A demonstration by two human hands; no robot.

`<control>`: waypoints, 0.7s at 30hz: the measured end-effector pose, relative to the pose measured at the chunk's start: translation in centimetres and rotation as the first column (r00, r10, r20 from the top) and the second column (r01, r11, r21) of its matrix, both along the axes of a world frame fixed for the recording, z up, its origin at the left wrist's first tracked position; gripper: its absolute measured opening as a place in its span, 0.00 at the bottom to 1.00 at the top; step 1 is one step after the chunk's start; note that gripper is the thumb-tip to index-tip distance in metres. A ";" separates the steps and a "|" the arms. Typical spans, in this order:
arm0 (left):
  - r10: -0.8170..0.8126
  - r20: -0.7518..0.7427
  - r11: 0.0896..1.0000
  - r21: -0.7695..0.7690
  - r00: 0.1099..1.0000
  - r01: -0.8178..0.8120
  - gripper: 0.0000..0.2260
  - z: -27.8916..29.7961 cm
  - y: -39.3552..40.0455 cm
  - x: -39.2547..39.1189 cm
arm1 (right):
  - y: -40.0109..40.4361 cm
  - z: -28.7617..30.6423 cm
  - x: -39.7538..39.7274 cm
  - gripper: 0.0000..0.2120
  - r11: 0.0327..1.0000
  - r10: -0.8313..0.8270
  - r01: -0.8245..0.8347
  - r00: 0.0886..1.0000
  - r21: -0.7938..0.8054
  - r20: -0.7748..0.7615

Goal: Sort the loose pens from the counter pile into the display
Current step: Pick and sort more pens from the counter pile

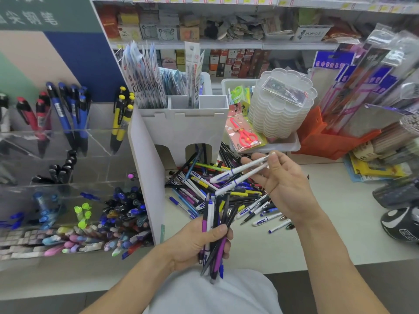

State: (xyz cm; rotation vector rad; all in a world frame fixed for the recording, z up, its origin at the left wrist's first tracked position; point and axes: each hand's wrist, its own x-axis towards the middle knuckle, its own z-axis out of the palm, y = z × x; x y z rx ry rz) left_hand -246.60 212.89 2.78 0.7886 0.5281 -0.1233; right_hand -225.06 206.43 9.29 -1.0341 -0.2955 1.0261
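Left hand (199, 242) grips a gathered pen bundle (214, 236); right hand (281, 184), at two o'clock, pinches two white pens (238, 175), probably matching them for the display (74, 200).

Occluded: lower pens of counter pile (217, 189) under upper ones | Hidden: bundle (214, 234) mid-section inside left hand (199, 241) | Blurred: shelf boxes (204, 26), labels unreadable | Cropped: hanging packets (374, 71), right edge
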 end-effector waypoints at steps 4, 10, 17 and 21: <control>0.133 -0.150 0.991 0.014 0.980 -0.132 0.11 -0.4 0.2 -0.1 | 0.1 -0.6 0.2 0.06 0.998 -0.050 0.049 0.999 0.031 0.017; 0.220 -0.211 0.975 0.062 0.952 -0.212 0.10 -1.2 1.2 -1.3 | -1.7 -2.5 -3.6 0.05 0.996 0.012 -0.026 0.987 -0.084 -0.163; 0.165 -0.157 0.986 0.058 0.974 -0.158 0.19 -1.6 1.3 -1.6 | -5.1 -5.0 -11.5 0.14 0.932 0.174 -0.271 0.916 -0.239 -0.362; 0.157 -0.117 0.984 0.101 0.981 -0.145 0.12 -1.3 1.2 -1.2 | -4.6 -3.7 -10.5 0.10 0.898 0.246 -0.311 0.942 -0.312 -0.229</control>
